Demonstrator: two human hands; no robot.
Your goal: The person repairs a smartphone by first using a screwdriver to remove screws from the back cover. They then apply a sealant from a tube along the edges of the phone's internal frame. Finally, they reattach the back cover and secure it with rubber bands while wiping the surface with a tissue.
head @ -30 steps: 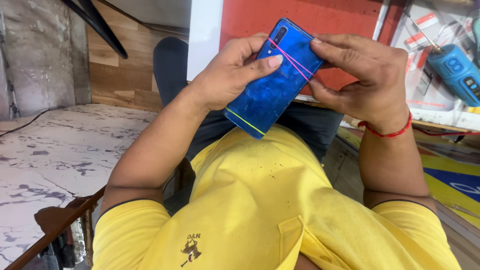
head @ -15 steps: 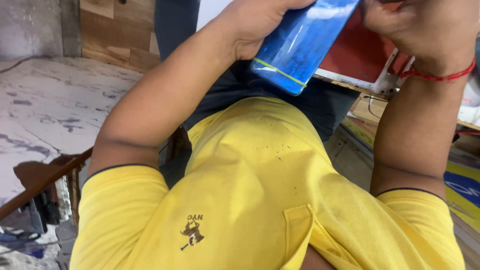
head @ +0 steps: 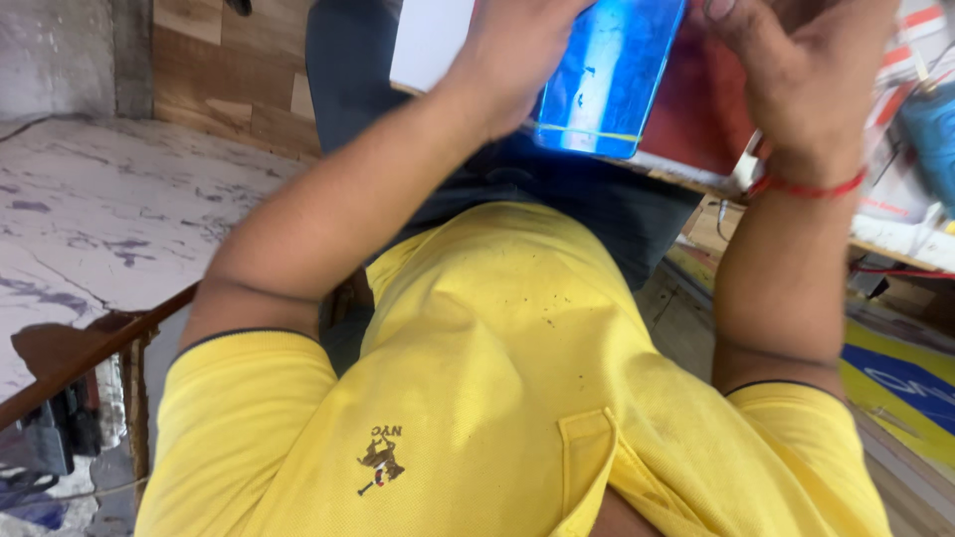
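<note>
Phone: a blue glossy slab (head: pixel 609 75), back face toward the camera, held up in front of the chest at the top edge of the head view; its upper end is cut off by the frame.
Shirt: yellow polo shirt (head: pixel 497 378) filling the lower middle, with a small dark emblem on the chest and a pocket; the largest thing in sight.
Floor: pale marbled floor (head: pixel 90 209) at left, with a wood-pattern wall behind it.
Tabletop: cluttered tabletop (head: pixel 895 234) at right, edge showing under the right forearm, with a blurred blue object and boxes too soft to tell apart.
Red board: a red flat panel (head: pixel 696 109) just behind the phone, with a white sheet (head: pixel 430 45) beside it at left.
Left hand: left hand (head: pixel 517 50) closed around the phone's left long edge, fingers wrapped behind and out of sight.
Right hand: right hand (head: pixel 796 70) curled at the phone's right upper edge, thumb tip touching near the top; how firmly it grips I cannot tell.
Wrist thread: red thread (head: pixel 806 186) around the right wrist.
Axis: the phone's long axis runs nearly upright, tilted slightly right at the top; its lower short edge, marked by a thin yellow line, points toward the chest.
Nearer hand: both touch it, one on each side; the left hand carries more of the body.
</note>
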